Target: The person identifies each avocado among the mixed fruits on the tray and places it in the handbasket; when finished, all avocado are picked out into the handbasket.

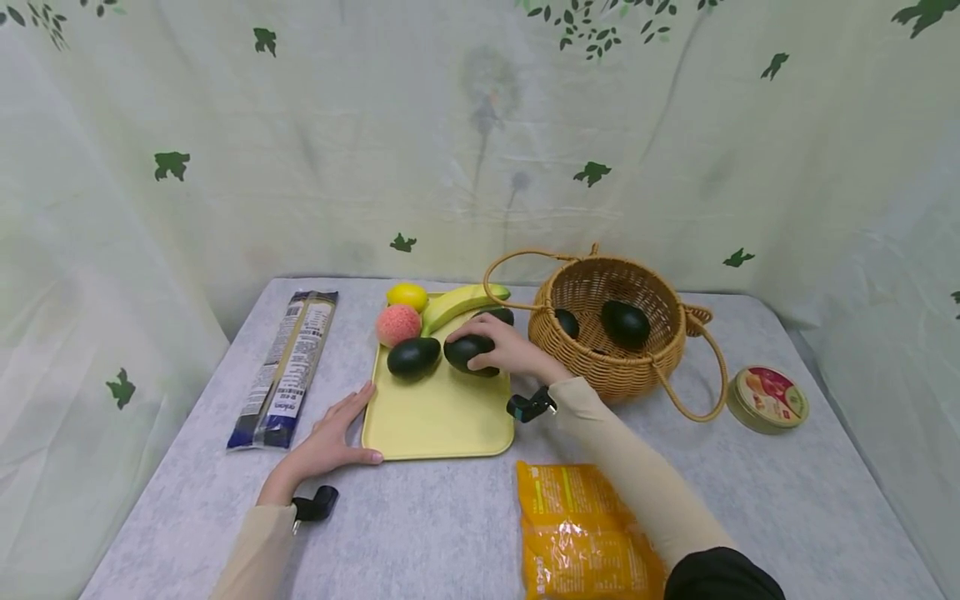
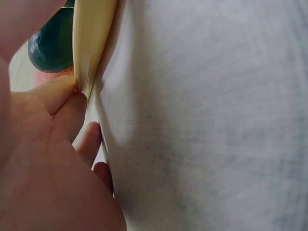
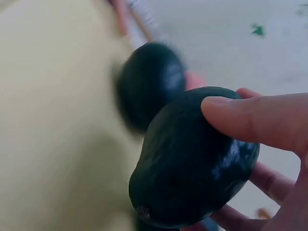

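My right hand (image 1: pixel 516 348) grips a dark green avocado (image 3: pixel 187 168) over the yellow tray (image 1: pixel 438 425), thumb on one side and fingers round the other. A second avocado (image 1: pixel 414 358) lies just left of it, and another (image 1: pixel 495 317) sits behind, partly covered by the banana (image 1: pixel 459 303). At the tray's left edge rests my left hand (image 1: pixel 330 437), its fingers extended against the side and its thumb near the front corner. A pink round fruit (image 1: pixel 398 325) and a lemon (image 1: pixel 407 295) lie at the tray's back left.
Right of the tray stands a wicker basket (image 1: pixel 607 379) with two avocados inside and its handles folded outward. Farther right is a round tin (image 1: pixel 768 400). An orange packet (image 1: pixel 585 533) lies in front, under the right forearm. A long packet (image 1: pixel 285 371) lies left.
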`<state>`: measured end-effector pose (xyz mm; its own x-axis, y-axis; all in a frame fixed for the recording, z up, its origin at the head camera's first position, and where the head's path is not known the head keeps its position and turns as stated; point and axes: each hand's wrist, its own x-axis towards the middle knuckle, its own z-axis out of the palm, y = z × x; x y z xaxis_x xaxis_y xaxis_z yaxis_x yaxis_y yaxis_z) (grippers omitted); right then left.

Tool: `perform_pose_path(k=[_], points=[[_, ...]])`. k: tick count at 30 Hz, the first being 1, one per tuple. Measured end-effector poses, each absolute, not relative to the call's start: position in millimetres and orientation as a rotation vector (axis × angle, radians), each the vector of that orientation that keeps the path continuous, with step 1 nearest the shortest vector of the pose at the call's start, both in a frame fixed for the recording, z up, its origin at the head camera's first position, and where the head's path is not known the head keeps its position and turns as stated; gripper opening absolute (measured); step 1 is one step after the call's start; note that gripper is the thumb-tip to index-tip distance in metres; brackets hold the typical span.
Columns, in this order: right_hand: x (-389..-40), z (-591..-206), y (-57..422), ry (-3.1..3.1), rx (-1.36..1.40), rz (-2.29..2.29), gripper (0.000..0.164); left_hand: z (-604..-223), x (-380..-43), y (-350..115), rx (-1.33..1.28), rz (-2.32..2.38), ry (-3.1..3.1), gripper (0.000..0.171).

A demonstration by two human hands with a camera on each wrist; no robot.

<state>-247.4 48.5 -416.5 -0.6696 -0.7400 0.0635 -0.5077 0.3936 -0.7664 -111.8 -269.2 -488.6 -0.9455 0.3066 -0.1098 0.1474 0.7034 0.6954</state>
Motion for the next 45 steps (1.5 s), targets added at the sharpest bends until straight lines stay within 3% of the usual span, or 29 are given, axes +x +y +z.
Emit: perform_pose_path(k=[17,31,45], points=[[-225,-321,124,2.093,-0.843,-1.643,0.048,-490,-113,-269,0.359,1.067,2.696,0.110],[-229,-331,244,2.300,-0.427,-1.718,0.049,-489,-112,-268,0.363,1.064,2.707,0.110],[-228,-327,276,2.454,-0.391,-1.604,0.050,-489,-113,-269,0.353,1.063,2.702,0.111]])
